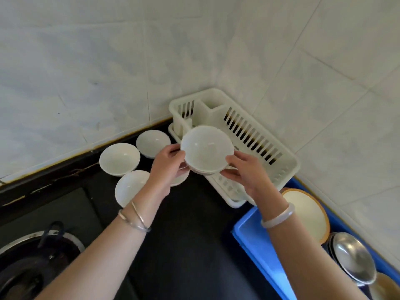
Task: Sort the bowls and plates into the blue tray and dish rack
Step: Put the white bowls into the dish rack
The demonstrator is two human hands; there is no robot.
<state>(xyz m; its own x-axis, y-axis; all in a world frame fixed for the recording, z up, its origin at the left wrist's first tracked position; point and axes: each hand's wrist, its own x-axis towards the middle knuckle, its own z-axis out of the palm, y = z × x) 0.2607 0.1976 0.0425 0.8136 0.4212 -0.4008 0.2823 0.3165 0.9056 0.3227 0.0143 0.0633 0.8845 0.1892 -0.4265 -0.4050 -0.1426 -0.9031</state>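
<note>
Black counter (184,234) in tiled corner | I see left hand (167,167) and right hand (249,172), fingers curled on white bowl (206,148) | dish rack (259,131) just behind fingers | blue tray (253,239) nearer than right fingers

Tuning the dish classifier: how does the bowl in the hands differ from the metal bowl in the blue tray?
The held bowl is glossy white; the metal bowl is shiny steel. The held bowl is up over the dish rack, gripped by the left hand and right hand; the metal bowl rests in the blue tray. Both are round.
</note>
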